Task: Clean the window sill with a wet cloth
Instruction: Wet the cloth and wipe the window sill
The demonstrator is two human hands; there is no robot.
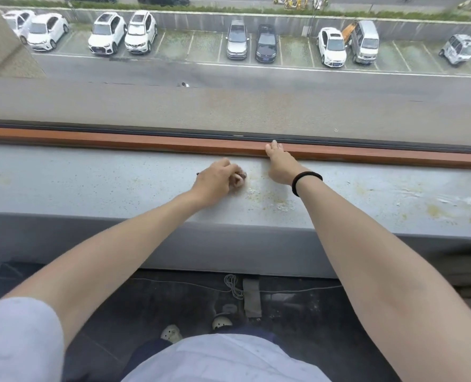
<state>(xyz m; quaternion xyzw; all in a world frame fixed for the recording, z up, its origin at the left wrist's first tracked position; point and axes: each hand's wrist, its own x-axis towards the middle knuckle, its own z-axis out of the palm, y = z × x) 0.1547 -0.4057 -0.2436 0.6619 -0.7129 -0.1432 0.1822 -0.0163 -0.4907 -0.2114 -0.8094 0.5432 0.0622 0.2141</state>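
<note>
Outside, a black car (266, 44) is sitting beside a silver car (237, 40); a coiled cable (233, 289) is lying on the dark floor (297, 307).

Upper-floor room: deep grey window sill (91, 186) above a car park (256, 48).

Sleeve (16, 334): short, white
Shirt (223, 359): white
Wristband (306, 181): black, right wrist
Trousers (146, 357): dark navy
Shoes (171, 333): 2 white perforated clogs

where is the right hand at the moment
In the head view, the right hand lies right of centre on the grey window sill, fingertips reaching onto the reddish-brown frame strip, just right of the left hand.
</note>
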